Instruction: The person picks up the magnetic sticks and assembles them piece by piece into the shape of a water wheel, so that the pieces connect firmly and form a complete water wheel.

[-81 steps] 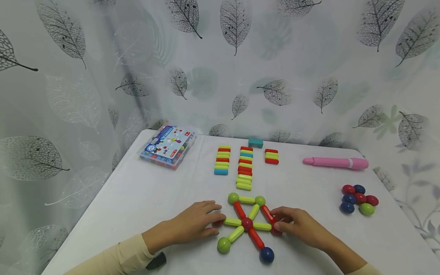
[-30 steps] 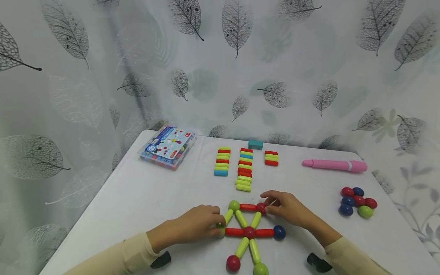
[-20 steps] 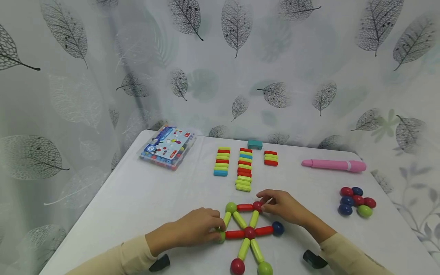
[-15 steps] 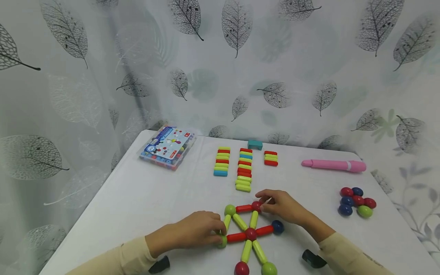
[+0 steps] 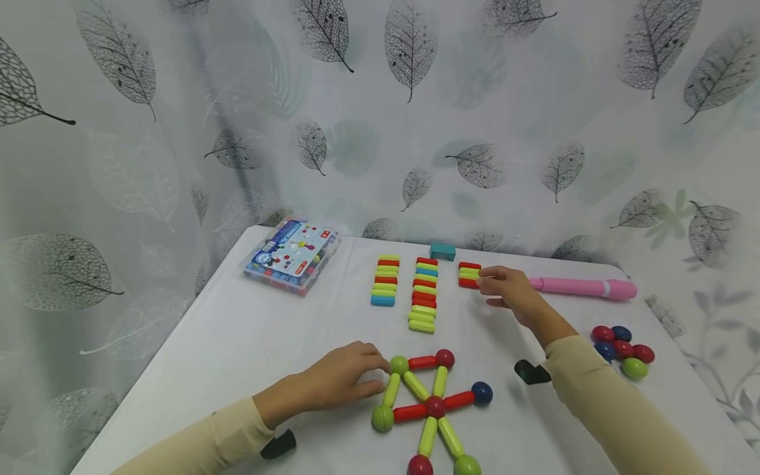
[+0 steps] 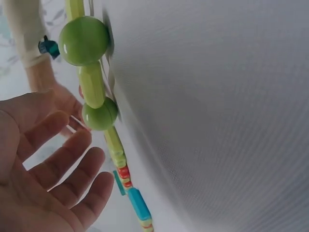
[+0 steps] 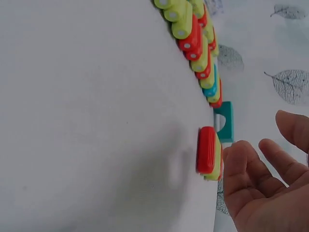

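A wheel of magnetic sticks and balls lies on the table, with a red ball (image 5: 435,407) at its hub and yellow and red sticks running outward. My left hand (image 5: 328,381) is beside it, fingers loosely spread, fingertips right at the upper green ball (image 5: 399,365). Another green ball (image 5: 382,417) sits below that hand. In the left wrist view the left hand (image 6: 63,169) holds nothing. My right hand (image 5: 509,290) hovers at the short row of red and yellow sticks (image 5: 468,275), its fingers slightly bent and gripping nothing. The right wrist view shows its fingertips beside a red stick (image 7: 206,150).
Two longer columns of sticks (image 5: 385,280) (image 5: 423,297) lie mid-table, with a teal block (image 5: 442,251) behind. A clear-lidded box (image 5: 292,256) is at the back left. A pink pen-like object (image 5: 584,287) and several loose balls (image 5: 623,349) are on the right.
The wheel has turned counterclockwise. My right hand has left its red ball and moved away to the short stick row. My left hand has let go of the lower green ball and shifted upward.
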Motion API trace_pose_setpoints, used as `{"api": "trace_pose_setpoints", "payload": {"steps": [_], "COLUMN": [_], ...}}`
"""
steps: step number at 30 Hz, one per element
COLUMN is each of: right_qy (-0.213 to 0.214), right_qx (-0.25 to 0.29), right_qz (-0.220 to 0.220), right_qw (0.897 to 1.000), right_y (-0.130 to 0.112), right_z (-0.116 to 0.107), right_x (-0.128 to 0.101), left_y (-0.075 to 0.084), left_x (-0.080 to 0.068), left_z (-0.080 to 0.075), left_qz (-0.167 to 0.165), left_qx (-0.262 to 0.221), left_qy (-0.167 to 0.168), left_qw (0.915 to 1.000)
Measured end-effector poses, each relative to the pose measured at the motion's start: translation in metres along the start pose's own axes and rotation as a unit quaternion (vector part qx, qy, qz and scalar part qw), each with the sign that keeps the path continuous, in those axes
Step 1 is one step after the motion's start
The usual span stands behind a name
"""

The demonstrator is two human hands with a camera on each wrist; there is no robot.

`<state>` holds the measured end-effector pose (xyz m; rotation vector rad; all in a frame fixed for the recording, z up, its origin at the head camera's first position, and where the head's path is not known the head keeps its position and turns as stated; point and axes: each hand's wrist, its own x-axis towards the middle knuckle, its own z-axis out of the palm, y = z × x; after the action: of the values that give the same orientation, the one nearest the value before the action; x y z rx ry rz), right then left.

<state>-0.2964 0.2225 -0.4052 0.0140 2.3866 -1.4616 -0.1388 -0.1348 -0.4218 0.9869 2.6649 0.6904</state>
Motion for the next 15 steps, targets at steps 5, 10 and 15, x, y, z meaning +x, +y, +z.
{"api": "trace_pose_setpoints", "payload": {"steps": [5, 10, 15], "right_qy": [0.027, 0.047, 0.06], "right_qx": [-0.104, -0.231, -0.294], "right_qz": [-0.017, -0.048, -0.073], "right_qw": [0.994, 0.971, 0.951], "right_y": [0.003, 0.008, 0.012], "right_z": [-0.003, 0.005, 0.015], "right_x": [0.017, 0.03, 0.037], "left_y": [-0.004, -0.005, -0.004], "left_x": [0.003, 0.005, 0.005], "left_z": [0.003, 0.004, 0.004], "left_qz": [-0.001, -0.005, -0.001], "left_qx": [0.008, 0.011, 0.004], "left_qy": [0.009, 0.009, 0.0], "left_qw": [0.9999, 0.9999, 1.0]}}
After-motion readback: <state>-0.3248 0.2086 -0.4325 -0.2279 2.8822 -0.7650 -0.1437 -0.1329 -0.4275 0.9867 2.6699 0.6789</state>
